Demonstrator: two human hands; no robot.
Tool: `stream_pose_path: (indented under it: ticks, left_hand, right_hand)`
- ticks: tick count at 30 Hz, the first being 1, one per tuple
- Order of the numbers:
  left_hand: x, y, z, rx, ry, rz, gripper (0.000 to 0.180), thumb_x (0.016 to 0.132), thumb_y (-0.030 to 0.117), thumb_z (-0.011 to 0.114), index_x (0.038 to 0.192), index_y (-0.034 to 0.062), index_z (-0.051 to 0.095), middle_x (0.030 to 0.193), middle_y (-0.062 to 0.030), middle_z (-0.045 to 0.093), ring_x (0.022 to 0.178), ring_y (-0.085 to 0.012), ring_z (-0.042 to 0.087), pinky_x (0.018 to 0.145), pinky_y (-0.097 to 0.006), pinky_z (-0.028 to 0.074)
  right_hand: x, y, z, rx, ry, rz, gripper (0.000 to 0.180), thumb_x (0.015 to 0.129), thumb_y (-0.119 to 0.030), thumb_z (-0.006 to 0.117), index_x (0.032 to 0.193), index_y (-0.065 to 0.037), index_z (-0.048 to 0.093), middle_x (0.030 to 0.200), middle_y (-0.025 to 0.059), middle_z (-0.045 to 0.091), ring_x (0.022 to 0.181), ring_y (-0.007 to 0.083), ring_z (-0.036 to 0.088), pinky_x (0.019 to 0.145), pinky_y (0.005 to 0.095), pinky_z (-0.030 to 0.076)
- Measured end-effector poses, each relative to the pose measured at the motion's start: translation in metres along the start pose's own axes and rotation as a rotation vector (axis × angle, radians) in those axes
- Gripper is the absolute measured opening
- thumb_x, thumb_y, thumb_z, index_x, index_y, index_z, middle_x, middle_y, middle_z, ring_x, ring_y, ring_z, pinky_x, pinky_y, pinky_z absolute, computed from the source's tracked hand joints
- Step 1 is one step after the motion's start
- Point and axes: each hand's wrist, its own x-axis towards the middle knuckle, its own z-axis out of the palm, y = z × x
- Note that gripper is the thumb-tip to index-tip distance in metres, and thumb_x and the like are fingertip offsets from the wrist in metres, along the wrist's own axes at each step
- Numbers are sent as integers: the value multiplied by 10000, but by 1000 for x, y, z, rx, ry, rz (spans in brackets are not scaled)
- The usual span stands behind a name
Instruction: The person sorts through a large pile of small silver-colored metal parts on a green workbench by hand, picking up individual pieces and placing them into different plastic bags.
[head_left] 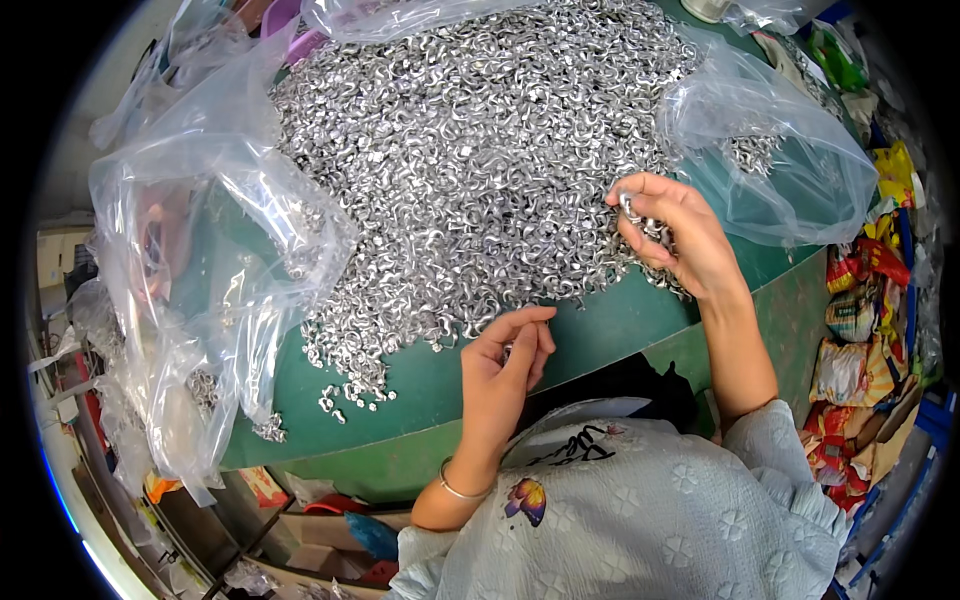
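Seemingly picking through small silvery metal pieces [470, 150] heaped across the green bench [590, 335], pinching one in the half-curled right hand [690, 235] beside the heap, curling the left hand [496, 368] nearer with contents unclear, probably needing careful fingertip separation next.

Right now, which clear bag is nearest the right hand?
The clear bag right of the metal pile, just beyond the right hand; the others lie farther away.
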Motion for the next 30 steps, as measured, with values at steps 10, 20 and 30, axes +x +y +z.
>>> stream_pose_path:
  ticks: [10, 20, 30]
  left_hand:
    - [8, -5, 7, 539, 44, 194, 166, 901, 89, 526, 974, -15, 633, 636, 38, 488, 555, -11, 372, 481, -180, 288]
    - [12, 11, 16, 472, 50, 218, 160, 874, 69, 563, 1001, 0, 631, 680, 59, 516, 599, 7, 384, 519, -152, 283]
    - [30, 17, 32, 440, -35, 334, 81, 813, 29, 629, 885, -7, 630, 639, 66, 456, 592, -19, 381, 531, -173, 310]
  right_hand:
    - [-2, 12, 6, -519, 237, -180, 112, 862, -133, 602, 884, -24, 584, 621, -11, 542, 468, 1, 403, 404, 167, 271]
    - [-14, 5, 20, -480, 100, -52, 137, 854, -154, 615, 842, -19, 594, 636, -2, 555, 555, 30, 475, 476, 178, 344]
    - [-15, 4, 26, -479, -16, 127, 105, 817, -93, 637, 818, 10, 618, 668, 17, 585, 612, 55, 521, 553, 209, 398]
